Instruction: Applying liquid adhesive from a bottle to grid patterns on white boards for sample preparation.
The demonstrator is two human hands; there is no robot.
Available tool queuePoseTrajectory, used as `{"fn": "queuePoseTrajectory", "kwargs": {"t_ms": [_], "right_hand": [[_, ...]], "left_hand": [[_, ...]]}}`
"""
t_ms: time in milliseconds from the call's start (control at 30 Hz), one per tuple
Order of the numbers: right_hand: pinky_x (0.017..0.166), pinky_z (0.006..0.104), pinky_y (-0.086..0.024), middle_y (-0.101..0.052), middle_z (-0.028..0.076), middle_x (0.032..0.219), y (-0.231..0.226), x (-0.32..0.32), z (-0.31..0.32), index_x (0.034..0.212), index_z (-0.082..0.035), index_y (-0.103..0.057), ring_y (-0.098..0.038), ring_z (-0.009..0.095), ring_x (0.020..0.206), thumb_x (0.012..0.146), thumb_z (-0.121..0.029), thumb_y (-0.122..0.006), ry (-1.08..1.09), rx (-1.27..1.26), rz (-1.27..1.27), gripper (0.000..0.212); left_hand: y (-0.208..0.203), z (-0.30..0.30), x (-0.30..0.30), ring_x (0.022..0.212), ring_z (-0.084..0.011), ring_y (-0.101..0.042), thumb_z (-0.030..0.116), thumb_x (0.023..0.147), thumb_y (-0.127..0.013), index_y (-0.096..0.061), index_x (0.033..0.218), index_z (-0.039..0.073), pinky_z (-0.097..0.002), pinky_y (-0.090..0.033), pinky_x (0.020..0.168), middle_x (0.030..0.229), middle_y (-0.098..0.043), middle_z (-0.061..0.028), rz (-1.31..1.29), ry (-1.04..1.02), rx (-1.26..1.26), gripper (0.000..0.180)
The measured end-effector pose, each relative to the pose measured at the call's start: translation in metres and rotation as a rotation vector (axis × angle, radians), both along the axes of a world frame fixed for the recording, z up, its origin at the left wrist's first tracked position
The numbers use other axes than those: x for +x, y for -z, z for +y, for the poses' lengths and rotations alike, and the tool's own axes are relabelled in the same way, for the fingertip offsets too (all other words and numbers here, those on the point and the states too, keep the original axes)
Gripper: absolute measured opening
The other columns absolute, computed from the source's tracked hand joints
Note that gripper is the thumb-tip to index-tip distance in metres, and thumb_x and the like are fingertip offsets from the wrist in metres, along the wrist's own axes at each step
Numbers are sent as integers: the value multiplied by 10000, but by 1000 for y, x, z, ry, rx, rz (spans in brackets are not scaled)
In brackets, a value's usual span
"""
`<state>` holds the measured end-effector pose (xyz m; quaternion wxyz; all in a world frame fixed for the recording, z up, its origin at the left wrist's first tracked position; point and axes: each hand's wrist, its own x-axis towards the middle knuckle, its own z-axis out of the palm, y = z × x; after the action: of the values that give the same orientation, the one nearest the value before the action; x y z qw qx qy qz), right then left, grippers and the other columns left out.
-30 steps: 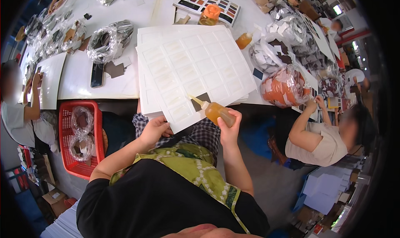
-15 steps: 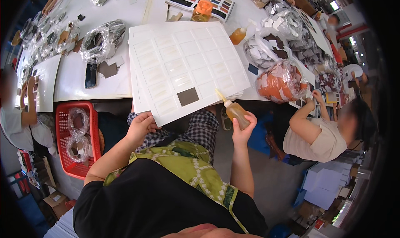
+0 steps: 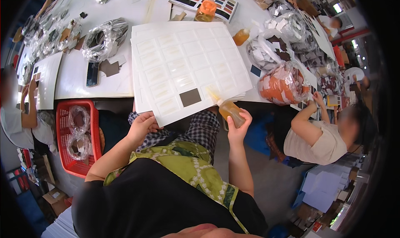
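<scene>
The card sheet is white, gridded with pale cream rectangles, and carries 1 dark brown swatch. The squeeze bottle is amber with a yellowish nozzle. The tabletop is white. The basket is red. The apron is olive green with a pale floral print, over checked dark-blue-and-white trousers. The bagged pieces are orange.
</scene>
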<state>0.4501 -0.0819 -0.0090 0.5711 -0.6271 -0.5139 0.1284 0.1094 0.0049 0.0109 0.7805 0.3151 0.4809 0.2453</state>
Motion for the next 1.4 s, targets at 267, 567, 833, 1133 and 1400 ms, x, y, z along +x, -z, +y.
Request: {"fn": "queuePoseTrajectory", "kwargs": {"t_ms": [267, 567, 833, 1133, 1400], "right_hand": [[940, 363, -382, -420, 149, 1182, 0, 4, 38, 1108, -72, -376, -449, 244, 1086, 798, -33, -669, 88, -35, 369, 428], [970, 354, -363, -414, 138, 1193, -5, -7, 45, 1120, -70, -371, -433, 232, 1108, 803, -49, -676, -76, -27, 196, 440], [968, 363, -366, -408, 143, 1196, -3, -3, 61, 1112, -63, -381, -437, 242, 1111, 792, -47, -687, 1, 7, -128, 444], [887, 318, -434, -421, 128, 1183, -1, 2, 90, 1128, -67, -375, -454, 221, 1088, 812, -26, -661, 60, -8, 129, 429], [949, 341, -394, -423, 142, 1180, -9, -11, 103, 1135, -72, -373, -454, 246, 1097, 810, -41, -665, -30, -93, 497, 439]], "left_hand": [[0, -1, 0, 781, -137, -653, 169, 953, -464, -567, 1082, 23, -231, -484, 654, 886, -676, -80, -12, 6, -20, 221], [2, -1, 0, 765, -130, -652, 176, 955, -462, -574, 1062, 30, -225, -482, 649, 879, -677, -68, -7, 8, -21, 213], [7, 1, -3, 776, -110, -645, 179, 970, -432, -561, 1076, 28, -211, -459, 652, 893, -676, -67, -3, 58, -2, 226], [2, 1, -2, 764, -112, -644, 176, 976, -413, -563, 1088, 25, -210, -458, 651, 890, -676, -66, -3, 56, -23, 241], [6, 1, -4, 771, -117, -644, 167, 975, -410, -561, 1100, 22, -219, -460, 651, 894, -674, -73, -14, 55, -23, 244]]}}
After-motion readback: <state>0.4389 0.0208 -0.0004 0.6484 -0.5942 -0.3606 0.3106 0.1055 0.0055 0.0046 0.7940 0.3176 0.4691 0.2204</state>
